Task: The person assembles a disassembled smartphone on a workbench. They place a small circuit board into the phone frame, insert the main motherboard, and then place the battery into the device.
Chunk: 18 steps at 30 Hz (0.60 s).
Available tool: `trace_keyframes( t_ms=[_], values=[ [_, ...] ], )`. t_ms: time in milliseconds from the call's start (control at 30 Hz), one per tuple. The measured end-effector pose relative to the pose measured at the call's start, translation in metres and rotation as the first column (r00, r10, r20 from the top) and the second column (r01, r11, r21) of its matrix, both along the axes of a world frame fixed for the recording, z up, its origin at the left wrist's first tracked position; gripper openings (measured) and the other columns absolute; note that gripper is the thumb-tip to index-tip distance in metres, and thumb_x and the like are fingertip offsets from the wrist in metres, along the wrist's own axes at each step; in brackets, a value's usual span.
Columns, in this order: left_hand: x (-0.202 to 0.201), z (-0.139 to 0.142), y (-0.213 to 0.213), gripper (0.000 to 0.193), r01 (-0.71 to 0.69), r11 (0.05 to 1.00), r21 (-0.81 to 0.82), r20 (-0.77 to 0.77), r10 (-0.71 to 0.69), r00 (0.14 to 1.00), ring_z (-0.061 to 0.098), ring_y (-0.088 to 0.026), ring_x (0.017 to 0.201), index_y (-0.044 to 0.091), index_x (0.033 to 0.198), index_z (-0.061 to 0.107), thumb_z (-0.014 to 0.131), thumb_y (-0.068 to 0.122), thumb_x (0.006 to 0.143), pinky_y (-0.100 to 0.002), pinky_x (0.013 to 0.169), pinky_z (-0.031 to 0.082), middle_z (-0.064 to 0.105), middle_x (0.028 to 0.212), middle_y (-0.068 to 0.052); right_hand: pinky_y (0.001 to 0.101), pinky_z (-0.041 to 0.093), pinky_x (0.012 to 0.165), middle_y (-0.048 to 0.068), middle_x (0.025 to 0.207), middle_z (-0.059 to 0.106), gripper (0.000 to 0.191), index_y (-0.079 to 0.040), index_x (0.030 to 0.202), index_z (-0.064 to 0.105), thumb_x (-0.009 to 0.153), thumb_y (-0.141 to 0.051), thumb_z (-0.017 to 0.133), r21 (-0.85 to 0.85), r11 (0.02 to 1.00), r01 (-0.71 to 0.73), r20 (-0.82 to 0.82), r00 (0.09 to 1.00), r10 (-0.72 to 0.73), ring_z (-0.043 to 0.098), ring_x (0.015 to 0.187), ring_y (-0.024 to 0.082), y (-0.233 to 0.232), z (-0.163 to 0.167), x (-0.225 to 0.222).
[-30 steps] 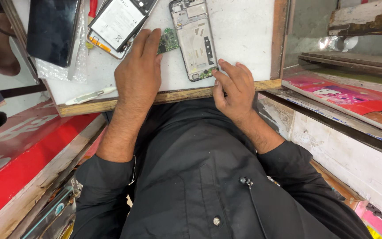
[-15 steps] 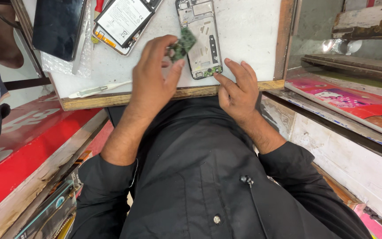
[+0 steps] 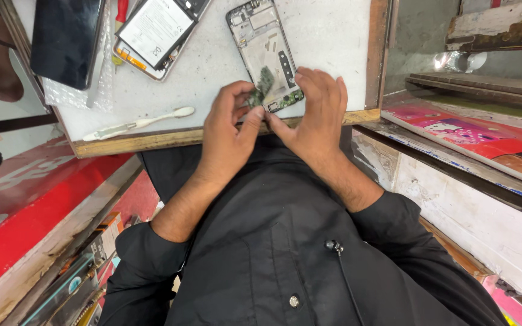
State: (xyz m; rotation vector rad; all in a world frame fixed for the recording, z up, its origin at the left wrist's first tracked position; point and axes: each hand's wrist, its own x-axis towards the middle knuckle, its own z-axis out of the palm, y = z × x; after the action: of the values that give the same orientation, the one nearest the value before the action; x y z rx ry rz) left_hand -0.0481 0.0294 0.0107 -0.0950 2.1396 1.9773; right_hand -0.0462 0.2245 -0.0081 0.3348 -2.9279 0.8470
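An opened phone frame (image 3: 260, 42) lies on the white worktop near its front wooden edge. My left hand (image 3: 228, 136) pinches a small green circuit board (image 3: 262, 84) over the lower part of that frame. My right hand (image 3: 316, 115) rests on the frame's lower right corner, fingers spread against it, thumb reaching toward the left hand. Both hands meet at the front edge of the worktop, above my black shirt.
A second opened phone with a white battery (image 3: 155, 33) lies at the back left, beside a dark phone screen (image 3: 66, 39) on bubble wrap. A white plastic tool (image 3: 140, 122) lies near the wooden front edge (image 3: 152, 140). Red shelving stands left, pink-printed boards right.
My left hand picked the green board up off the worktop and carried it right, onto the lower part of the phone frame. My right hand slid up onto the frame's corner.
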Motion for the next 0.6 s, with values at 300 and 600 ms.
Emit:
trace_keyframes(
  t_ms=[300, 600],
  values=[
    [0.007, -0.012, -0.045, 0.036, -0.15, 0.982, -0.117, -0.101, 0.139, 0.985, 0.062, -0.019, 0.121, -0.002, 0.137, 0.052, 0.068, 0.001, 0.104, -0.031, 0.101, 0.06, 0.056, 0.133, -0.013, 0.0642, 0.019, 0.127, 0.014, 0.149, 0.057, 0.08, -0.012, 0.141, 0.044, 0.078, -0.021, 0.093, -0.108, 0.991, -0.083, 0.056, 0.994, 0.089, 0.049, 0.137, 0.033, 0.003, 0.016, -0.013],
    [0.008, -0.011, -0.054, 0.034, -0.172, 0.976, -0.135, -0.1, 0.159, 0.982, 0.065, -0.018, 0.119, -0.002, 0.136, 0.054, 0.068, 0.002, 0.105, -0.03, 0.095, 0.061, 0.06, 0.132, -0.013, 0.0498, 0.038, 0.125, 0.016, 0.155, 0.056, 0.056, -0.006, 0.144, 0.057, 0.093, -0.01, 0.081, -0.177, 0.975, -0.138, 0.04, 0.988, 0.147, 0.048, 0.147, 0.039, 0.042, 0.024, -0.02]
  ],
)
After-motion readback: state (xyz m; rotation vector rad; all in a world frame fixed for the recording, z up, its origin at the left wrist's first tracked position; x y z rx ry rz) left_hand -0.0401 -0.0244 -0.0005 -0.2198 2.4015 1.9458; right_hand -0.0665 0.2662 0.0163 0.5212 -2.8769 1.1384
